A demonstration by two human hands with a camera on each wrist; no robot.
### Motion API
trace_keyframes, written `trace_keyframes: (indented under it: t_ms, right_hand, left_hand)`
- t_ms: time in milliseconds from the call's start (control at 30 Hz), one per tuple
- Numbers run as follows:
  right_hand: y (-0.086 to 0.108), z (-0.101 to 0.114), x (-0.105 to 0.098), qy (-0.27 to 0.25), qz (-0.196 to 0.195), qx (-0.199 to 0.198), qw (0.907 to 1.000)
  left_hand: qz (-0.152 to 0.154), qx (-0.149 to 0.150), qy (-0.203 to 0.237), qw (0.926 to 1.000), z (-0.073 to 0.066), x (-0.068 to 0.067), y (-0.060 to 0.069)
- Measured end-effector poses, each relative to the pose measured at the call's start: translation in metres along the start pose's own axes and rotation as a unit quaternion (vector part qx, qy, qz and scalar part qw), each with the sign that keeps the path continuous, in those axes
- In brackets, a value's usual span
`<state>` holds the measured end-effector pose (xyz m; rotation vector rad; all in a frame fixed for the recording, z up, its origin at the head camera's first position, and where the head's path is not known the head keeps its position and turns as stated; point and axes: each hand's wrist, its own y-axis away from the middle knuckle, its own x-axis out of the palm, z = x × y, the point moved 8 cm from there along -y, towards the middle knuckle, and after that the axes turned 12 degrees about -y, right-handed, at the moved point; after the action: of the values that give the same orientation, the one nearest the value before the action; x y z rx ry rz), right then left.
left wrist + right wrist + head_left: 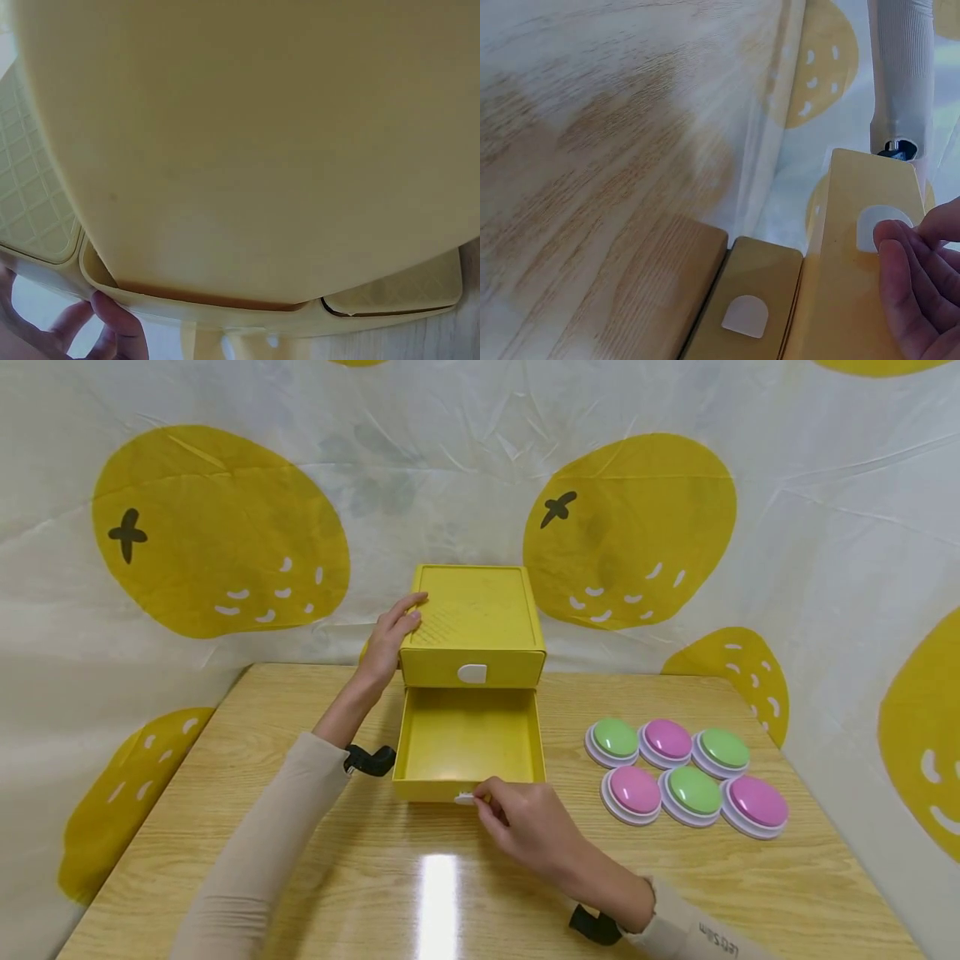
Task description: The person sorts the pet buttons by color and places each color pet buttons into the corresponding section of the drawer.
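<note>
A yellow two-drawer box [472,606] stands on the table in the head view. Its upper drawer [427,668] is closed, with a white tab on the front. The lower drawer [465,735] is pulled out, its bare yellow floor visible. My right hand [536,827] pinches the white tab [463,798] of the lower drawer between thumb and fingers; the right wrist view shows these fingers [911,277] at the tab too. My left hand [386,643] rests against the box's left side, fingertips over its top edge. Part of this hand [82,330] appears low in the left wrist view.
Several round push buttons with green and pink tops, among them a green one [693,791] and a pink one [667,739], stand in two rows right of the box. A patterned cloth [450,460] hangs behind the wooden table [315,877].
</note>
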<state>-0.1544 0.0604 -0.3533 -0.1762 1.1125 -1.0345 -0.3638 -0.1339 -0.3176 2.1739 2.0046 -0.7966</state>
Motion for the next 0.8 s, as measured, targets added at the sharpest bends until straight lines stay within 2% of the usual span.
trace_keyframes:
  t_ms: [200,500,800]
  right_hand:
    - [0.0005,0.0020,-0.0003,0.006,0.003,-0.007,1.0000]
    - [-0.0004,0.0019,-0.0008,0.007,0.009,0.000,0.9999]
    - [-0.0013,0.0030,-0.0014,0.016,0.012,-0.002,0.9998]
  left_hand:
    - [0.007,0.004,0.001,1.0000,-0.0009,0.0000,-0.0009]
    - [0.030,-0.014,0.015,0.9993,0.0022,0.0004,-0.0019]
    - [0.043,-0.017,-0.009,0.9989,0.0025,-0.0002,-0.0012]
